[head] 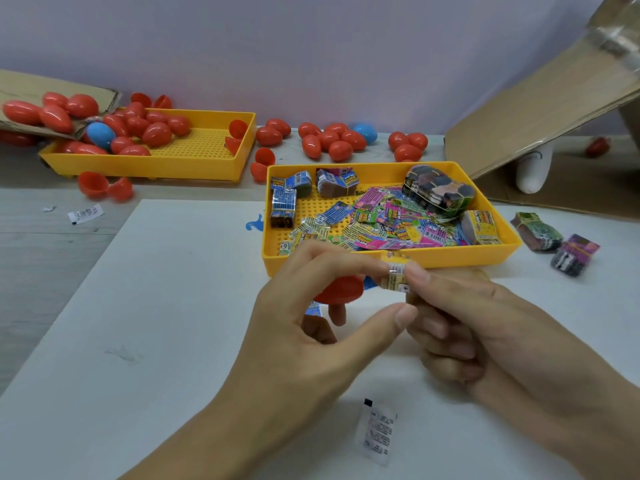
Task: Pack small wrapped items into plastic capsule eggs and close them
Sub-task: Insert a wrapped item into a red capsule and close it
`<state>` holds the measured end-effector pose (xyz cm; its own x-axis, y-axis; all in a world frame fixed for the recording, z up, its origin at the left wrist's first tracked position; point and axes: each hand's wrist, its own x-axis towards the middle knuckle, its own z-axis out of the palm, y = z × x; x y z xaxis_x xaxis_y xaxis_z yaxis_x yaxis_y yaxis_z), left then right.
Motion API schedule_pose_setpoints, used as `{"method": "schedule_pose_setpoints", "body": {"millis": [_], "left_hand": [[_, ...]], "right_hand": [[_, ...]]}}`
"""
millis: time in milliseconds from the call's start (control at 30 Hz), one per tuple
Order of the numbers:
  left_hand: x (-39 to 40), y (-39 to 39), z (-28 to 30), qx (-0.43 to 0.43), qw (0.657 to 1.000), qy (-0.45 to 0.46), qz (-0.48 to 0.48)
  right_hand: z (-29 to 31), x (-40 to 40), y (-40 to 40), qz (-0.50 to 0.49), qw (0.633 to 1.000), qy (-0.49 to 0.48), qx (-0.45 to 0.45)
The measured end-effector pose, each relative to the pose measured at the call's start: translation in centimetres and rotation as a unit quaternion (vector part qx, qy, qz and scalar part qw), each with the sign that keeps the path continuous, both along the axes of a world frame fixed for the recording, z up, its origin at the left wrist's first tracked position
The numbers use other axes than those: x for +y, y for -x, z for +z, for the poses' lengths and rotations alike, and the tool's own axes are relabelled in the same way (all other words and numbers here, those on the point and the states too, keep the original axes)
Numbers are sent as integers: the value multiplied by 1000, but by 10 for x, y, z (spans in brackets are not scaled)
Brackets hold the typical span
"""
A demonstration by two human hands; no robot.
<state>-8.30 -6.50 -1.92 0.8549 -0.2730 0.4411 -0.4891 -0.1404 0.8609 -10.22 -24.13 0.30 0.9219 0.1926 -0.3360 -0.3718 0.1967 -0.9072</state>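
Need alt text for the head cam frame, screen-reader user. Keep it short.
Two bare hands together pinch a small yellow wrapped item over a white table; the left hand also holds a red capsule half. Behind them a yellow tray holds colourful wrapped items, and farther back sit red and blue capsule eggs, many in a second yellow tray.

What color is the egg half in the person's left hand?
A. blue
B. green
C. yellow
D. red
D: the egg half held in the left hand is red, showing behind the fingers, just below the yellow tray.
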Motion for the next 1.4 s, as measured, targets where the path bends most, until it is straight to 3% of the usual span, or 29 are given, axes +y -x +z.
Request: {"method": "schedule_pose_setpoints", "body": {"millis": [100, 267, 367, 467, 567, 733, 1100, 1233, 1400], "left_hand": [[-1, 0, -1, 37, 998, 31, 31], [2, -6, 0, 157, 981, 112, -31], [6, -9, 0, 219, 960, 157, -73], [5, -8, -1, 214, 964, 121, -104], [6, -9, 1, 224, 960, 109, -127], [7, -10, 5, 227, 953, 93, -180], [8, -13, 6, 259, 940, 150, -163], [9, -13, 6, 277, 932, 151, -179], [11, -15, 8, 305, 922, 169, -167]], "right_hand": [[0, 2, 2, 7, 1000, 10, 7], [0, 3, 3, -1, 998, 49, -45], [1, -1, 3, 27, 999, -20, -23], [1, -5, 1, 99, 984, -148, 16], [-4, -9, -1, 130, 968, -209, 46], [-5, -11, -4, 134, 965, -217, 66], [-5, -12, -4, 132, 967, -195, 95], [-7, -11, -2, 170, 951, -232, 109], [-6, -12, -4, 150, 945, -267, 114]]}}
